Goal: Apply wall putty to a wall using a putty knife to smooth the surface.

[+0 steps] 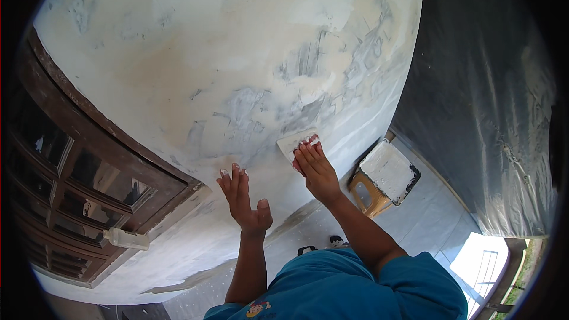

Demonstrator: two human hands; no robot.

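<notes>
My right hand (317,169) grips a flat, pale putty spreader (287,146) with some red showing around my fingers. Its blade lies against the patchy wall (195,41), which has cream, white and grey smears. Left of it, my left hand (242,198) is open with fingers spread and whitened fingertips, close to the wall. It holds nothing; whether its fingertips touch the wall I cannot tell. Grey patches and scrape marks spread over the wall above both hands.
At right, a yellow stool (372,197) bears a dark-edged tray coated in white (388,169). A brown wooden window (89,184) with glass panes and a pale cylindrical object (126,239) stands at left. Dark plastic sheeting (474,106) hangs at right above a tiled floor (409,225).
</notes>
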